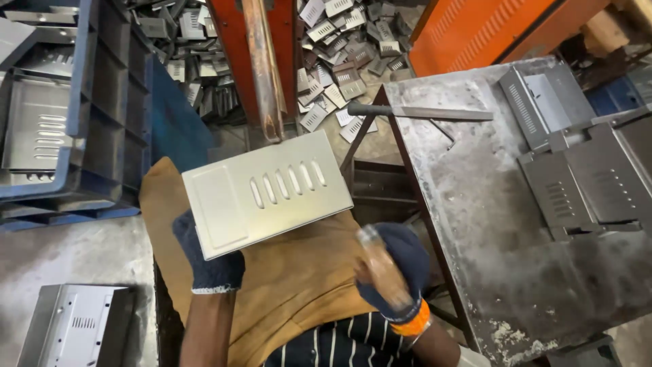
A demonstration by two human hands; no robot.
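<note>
My left hand [206, 261], in a dark blue knit glove, grips the near left edge of a flat grey sheet-metal panel [268, 192] with a row of slanted slots. The panel rests tilted over my lap, on tan cloth. My right hand [396, 275], in a dark glove with an orange cuff, is closed around a blurred wooden tool handle [377, 261], just right of the panel and apart from it. What is on the far end of the handle is hidden.
A worn metal table [496, 204] stands at right with a long file [421, 112] and stacked slotted metal housings [577, 170]. A blue crate [75, 115] of panels sits left. Many small slotted parts [339, 68] litter the floor ahead. Another metal housing [75, 326] lies lower left.
</note>
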